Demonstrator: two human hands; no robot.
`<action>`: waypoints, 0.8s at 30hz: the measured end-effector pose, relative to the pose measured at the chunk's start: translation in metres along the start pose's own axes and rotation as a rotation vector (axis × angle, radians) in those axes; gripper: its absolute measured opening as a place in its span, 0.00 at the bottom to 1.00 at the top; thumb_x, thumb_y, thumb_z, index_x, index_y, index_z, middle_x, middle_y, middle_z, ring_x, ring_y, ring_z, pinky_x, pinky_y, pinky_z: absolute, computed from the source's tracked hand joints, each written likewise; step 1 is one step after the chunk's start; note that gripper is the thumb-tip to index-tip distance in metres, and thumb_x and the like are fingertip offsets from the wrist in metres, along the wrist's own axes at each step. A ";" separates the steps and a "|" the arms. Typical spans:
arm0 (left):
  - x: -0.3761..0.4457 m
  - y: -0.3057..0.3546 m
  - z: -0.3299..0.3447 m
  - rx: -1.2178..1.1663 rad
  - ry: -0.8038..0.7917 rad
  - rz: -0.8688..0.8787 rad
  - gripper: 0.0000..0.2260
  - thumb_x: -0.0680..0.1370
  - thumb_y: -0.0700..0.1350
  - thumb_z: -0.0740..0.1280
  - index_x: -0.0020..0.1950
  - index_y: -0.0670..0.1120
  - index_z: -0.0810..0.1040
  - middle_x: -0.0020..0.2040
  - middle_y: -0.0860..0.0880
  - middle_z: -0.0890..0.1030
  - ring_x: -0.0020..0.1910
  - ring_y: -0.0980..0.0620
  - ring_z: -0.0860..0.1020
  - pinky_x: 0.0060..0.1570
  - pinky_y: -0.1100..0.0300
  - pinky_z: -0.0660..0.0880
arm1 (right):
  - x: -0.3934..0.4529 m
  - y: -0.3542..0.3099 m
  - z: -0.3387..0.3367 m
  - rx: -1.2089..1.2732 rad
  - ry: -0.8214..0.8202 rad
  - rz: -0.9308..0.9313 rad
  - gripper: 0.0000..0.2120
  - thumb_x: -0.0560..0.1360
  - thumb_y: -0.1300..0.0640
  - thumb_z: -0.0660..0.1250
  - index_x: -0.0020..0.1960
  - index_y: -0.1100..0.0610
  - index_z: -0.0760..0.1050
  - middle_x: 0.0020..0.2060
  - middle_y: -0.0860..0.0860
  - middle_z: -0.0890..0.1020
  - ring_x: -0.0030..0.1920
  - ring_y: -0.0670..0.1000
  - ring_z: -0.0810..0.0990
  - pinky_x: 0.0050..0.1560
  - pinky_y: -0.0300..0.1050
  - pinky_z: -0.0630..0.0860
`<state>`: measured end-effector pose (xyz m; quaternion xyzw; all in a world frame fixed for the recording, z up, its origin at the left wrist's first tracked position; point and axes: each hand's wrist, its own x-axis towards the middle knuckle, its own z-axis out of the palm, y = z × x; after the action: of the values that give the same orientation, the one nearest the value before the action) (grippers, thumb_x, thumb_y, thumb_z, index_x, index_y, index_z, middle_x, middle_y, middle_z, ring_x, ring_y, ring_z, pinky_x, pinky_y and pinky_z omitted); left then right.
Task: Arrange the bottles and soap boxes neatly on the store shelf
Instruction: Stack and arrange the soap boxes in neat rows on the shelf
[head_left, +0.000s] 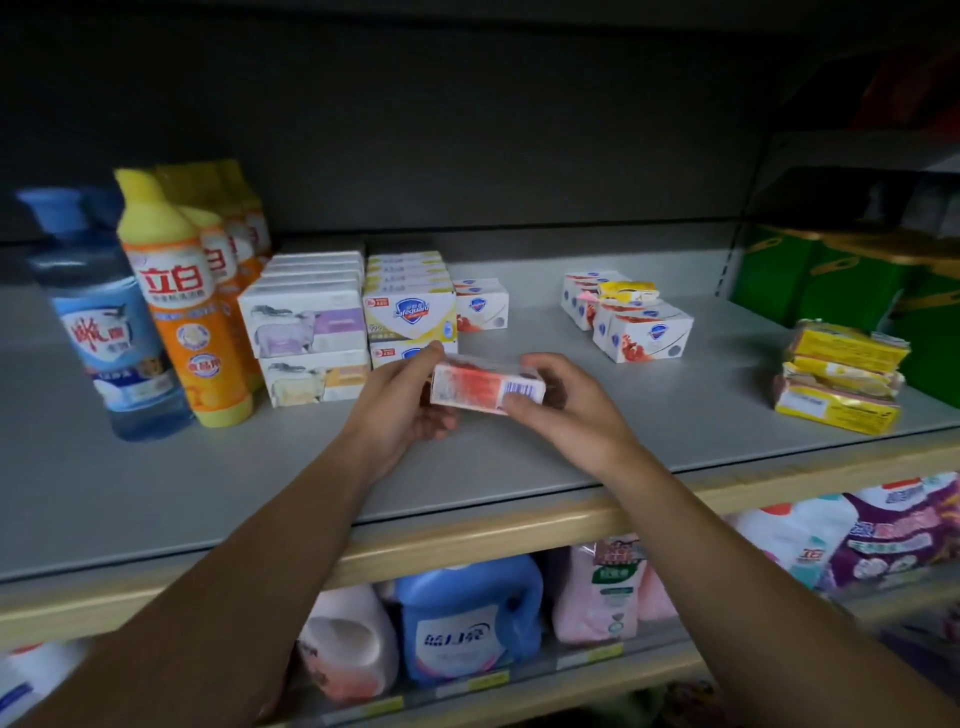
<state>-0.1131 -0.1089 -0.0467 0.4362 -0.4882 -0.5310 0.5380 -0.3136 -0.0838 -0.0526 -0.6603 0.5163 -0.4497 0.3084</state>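
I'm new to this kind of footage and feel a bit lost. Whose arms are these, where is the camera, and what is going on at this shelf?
There is no machine here: a person wears a wide-angle camera on the head, so you look down along their own arms. The left hand and right hand together hold one red-and-white soap box above the grey shelf. On the shelf, from left: a blue bottle, orange bottles with yellow caps, neat stacks of soap boxes, a looser group of white boxes, and a pile of yellow packets. Below is another shelf with detergent jugs.
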 end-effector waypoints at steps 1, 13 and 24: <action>0.000 0.001 0.000 0.013 -0.002 -0.015 0.20 0.76 0.59 0.65 0.41 0.43 0.80 0.30 0.41 0.80 0.24 0.47 0.77 0.24 0.61 0.73 | 0.001 -0.001 -0.001 -0.007 0.021 0.025 0.15 0.73 0.45 0.71 0.58 0.48 0.78 0.48 0.45 0.83 0.49 0.43 0.81 0.53 0.37 0.75; -0.004 0.002 0.003 0.179 -0.058 0.012 0.26 0.69 0.69 0.65 0.45 0.44 0.78 0.29 0.43 0.79 0.25 0.47 0.76 0.24 0.61 0.70 | 0.001 -0.006 -0.002 0.085 0.202 0.133 0.16 0.75 0.39 0.59 0.42 0.48 0.79 0.24 0.42 0.77 0.24 0.41 0.73 0.27 0.32 0.68; -0.008 0.004 -0.002 0.052 -0.151 0.057 0.05 0.77 0.48 0.69 0.51 0.51 0.82 0.43 0.44 0.78 0.24 0.49 0.75 0.23 0.63 0.71 | -0.001 0.001 -0.004 0.239 0.054 -0.011 0.23 0.69 0.57 0.70 0.62 0.43 0.75 0.52 0.37 0.81 0.28 0.47 0.76 0.28 0.38 0.71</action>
<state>-0.1105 -0.1008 -0.0439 0.3946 -0.5533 -0.5341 0.5029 -0.3172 -0.0827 -0.0521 -0.6093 0.4634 -0.5273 0.3687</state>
